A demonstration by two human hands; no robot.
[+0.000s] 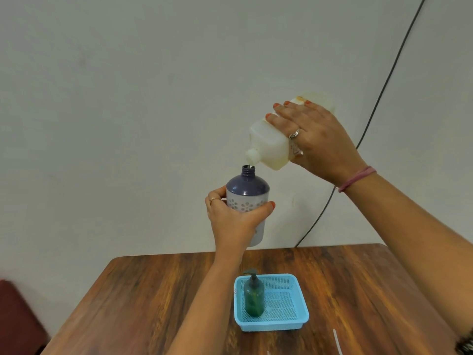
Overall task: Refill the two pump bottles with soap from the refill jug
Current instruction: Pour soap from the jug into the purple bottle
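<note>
- Wooden table [153,290] below; raised hands pour above it.
- Refill jug [271,142], 1 o'clock, tilted spout-down, clasped by right hand [320,142], feeding soap downward.
- Purple bottle [247,190], centre, upright, wrapped by left hand [235,219], neck under spout.
- Blue basket [299,321], 6 o'clock, containing capped green pump bottle [254,298].

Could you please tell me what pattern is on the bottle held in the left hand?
White flower shapes on a pale lilac body, beneath a dark purple shoulder; head view.

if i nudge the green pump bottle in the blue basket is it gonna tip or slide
The green pump bottle looks tall and narrow with its pump on top, so a high nudge would likely tip it. Pushed low, it may slide instead on the blue basket mesh floor. The basket wall on its left would probably stop it that way.
</note>
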